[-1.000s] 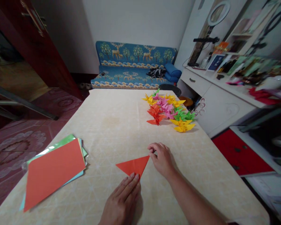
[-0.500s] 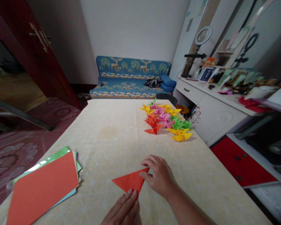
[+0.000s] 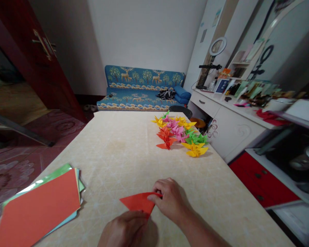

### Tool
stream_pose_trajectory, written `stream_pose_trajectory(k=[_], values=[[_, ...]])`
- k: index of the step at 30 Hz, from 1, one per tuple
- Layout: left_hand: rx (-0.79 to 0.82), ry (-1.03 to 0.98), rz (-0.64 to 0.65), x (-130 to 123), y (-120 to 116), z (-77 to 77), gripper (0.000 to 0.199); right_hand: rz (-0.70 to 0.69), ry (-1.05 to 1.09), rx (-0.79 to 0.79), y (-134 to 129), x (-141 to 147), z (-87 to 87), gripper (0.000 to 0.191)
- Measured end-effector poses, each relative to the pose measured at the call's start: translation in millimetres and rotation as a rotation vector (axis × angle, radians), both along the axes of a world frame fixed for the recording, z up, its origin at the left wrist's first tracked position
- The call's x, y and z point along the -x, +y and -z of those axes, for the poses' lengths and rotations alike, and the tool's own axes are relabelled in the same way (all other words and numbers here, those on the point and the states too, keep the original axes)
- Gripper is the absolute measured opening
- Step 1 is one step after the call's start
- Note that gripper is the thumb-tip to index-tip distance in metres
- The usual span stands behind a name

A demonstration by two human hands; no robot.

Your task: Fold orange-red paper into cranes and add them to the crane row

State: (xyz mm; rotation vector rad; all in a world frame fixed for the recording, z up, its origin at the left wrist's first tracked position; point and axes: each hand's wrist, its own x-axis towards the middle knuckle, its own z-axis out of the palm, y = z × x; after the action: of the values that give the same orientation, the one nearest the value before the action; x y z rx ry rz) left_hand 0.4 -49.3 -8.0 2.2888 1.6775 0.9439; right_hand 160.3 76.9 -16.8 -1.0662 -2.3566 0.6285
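A red-orange paper (image 3: 137,201), folded into a triangle, is between my two hands near the front of the table. My right hand (image 3: 170,199) pinches its right corner between thumb and fingers. At its lower edge, my left hand (image 3: 125,226) holds the paper with fingers together; the left thumb is hidden. The triangle's left corner points away from both hands, and its right part looks slightly lifted.
Coloured sheets with a red-orange one (image 3: 41,209) on top lie at the table's left edge. Folded paper figures (image 3: 177,132) in red, pink, yellow and green cluster at the table's (image 3: 113,164) far right. Beyond stand a blue sofa (image 3: 141,94) and a white dresser (image 3: 226,120).
My right hand has closed more around the right corner and lifted it a little. My left hand has shifted left, its fingers now more bent. The whole view has moved slightly.
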Motion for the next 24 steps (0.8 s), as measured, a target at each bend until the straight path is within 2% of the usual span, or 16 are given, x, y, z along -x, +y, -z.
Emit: stream_pose_trajectory(k=[2, 4, 7, 8, 9, 11, 13, 17, 24], values=[[0.069, -0.188, -0.103, 11, 14, -12.5, 0.022, 0.061, 0.159, 0.107, 8, 8, -1.6, 0.012], [0.001, -0.406, -0.333, 27, 36, -21.1, 0.017, 0.061, 0.375, 0.228, 21, 22, -7.7, 0.013], [-0.117, -0.785, -0.645, 50, 78, -22.1, 0.028, 0.122, 0.683, 0.329, 46, 49, -18.2, 0.025], [-0.118, -0.926, -0.685, 54, 93, -19.8, 0.035, 0.156, 0.782, 0.364, 53, 57, -19.9, 0.027], [-0.081, -1.081, -0.669, 57, 106, -16.8, 0.04, 0.217, 0.874, 0.396, 60, 65, -19.8, 0.029], [0.108, -1.368, -0.538, 58, 128, -10.1, 0.045, 0.253, 0.922, 0.409, 69, 77, -14.9, 0.032], [0.225, -1.484, -0.407, 54, 142, -4.0, 0.046, 0.278, 0.949, 0.42, 73, 83, -5.8, 0.032], [0.224, -1.375, -0.338, 46, 151, 2.6, 0.039, 0.281, 0.956, 0.485, 75, 83, 8.9, 0.032], [0.165, -1.237, -0.368, 43, 154, 4.3, 0.032, 0.272, 1.001, 0.675, 75, 82, 8.5, 0.037]])
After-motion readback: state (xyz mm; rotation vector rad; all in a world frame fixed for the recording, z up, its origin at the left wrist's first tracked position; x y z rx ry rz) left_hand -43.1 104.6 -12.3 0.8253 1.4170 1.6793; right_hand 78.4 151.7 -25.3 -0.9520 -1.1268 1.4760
